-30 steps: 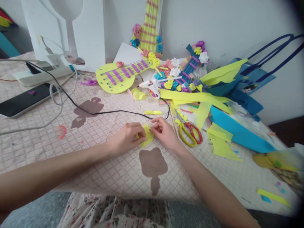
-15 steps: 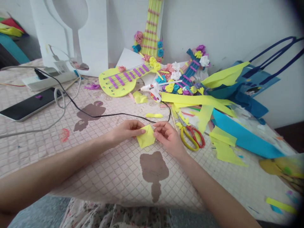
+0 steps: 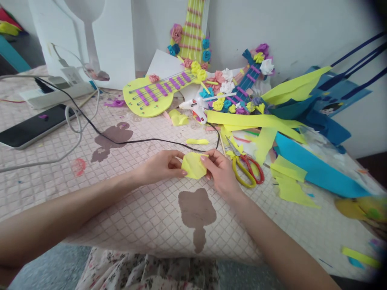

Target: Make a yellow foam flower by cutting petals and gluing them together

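Hands [image 3: 190, 165], yellow paper piece [image 3: 194, 165] between them

Phone, power strip and bag around the edges of the worktop [image 3: 136, 213].
A dark-screened phone [image 3: 30, 128] lies face up at the left, a grey cable [image 3: 42, 164] looping by its end; behind it sits a white power strip [image 3: 30, 99] with plugs in it. A white panel [image 3: 119, 44] with a rounded, narrow-necked shape stands farther back. At the right, a blue bag [image 3: 346, 94] has dark blue handles.
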### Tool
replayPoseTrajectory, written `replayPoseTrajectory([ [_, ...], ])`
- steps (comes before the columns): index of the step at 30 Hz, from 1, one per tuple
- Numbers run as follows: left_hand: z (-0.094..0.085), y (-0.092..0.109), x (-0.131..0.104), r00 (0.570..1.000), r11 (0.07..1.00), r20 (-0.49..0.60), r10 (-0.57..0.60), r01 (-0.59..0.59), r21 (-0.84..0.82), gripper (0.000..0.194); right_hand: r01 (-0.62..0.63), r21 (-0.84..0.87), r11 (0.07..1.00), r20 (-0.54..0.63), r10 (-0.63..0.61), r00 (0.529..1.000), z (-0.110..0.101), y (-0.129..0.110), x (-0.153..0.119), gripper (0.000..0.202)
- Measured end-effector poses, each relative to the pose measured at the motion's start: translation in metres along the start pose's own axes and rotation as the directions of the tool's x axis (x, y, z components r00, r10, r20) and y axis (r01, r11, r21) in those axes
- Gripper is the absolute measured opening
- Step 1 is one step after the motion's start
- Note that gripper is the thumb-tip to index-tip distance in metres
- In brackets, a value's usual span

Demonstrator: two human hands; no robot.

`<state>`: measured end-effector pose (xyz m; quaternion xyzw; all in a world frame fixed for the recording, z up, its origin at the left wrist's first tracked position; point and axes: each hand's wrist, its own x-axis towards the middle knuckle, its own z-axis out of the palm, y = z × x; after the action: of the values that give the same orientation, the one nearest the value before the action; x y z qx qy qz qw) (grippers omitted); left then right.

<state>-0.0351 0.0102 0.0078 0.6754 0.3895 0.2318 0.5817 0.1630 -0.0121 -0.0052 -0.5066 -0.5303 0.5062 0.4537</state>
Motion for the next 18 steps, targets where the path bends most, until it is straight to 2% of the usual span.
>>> replayPoseTrajectory([
  [5, -0.010, -0.002, 0.002, 0.995, 0.995, 0.059, -0.079, 0.083, -0.058, 0.023, 0.028, 0.029, 0.999, 0.024, -0.029, 0.999, -0.001, -0.002, -0.001, 0.024],
  [8, -0.017, 0.001, 0.002, 0.989, 0.992, 0.089, -0.116, 0.119, -0.032, 0.023, 0.033, 0.030, 0.999, 0.031, -0.034, 0.999, 0.000, -0.005, -0.002, 0.026],
  [12, -0.021, 0.003, 0.003, 0.990, 0.989, 0.028, -0.141, 0.142, -0.030, 0.029, 0.003, -0.006, 1.000, 0.094, -0.002, 0.996, -0.001, -0.003, -0.003, 0.026],
  [15, -0.021, 0.001, 0.004, 0.988, 0.987, -0.011, -0.151, 0.150, -0.060, 0.027, 0.025, -0.102, 0.994, 0.132, -0.012, 0.991, -0.005, 0.000, -0.004, 0.025],
  [18, -0.022, 0.000, 0.005, 0.985, 0.981, -0.012, -0.170, 0.168, -0.098, 0.027, 0.160, -0.351, 0.923, 0.106, -0.131, 0.986, -0.012, 0.000, -0.005, 0.019],
])
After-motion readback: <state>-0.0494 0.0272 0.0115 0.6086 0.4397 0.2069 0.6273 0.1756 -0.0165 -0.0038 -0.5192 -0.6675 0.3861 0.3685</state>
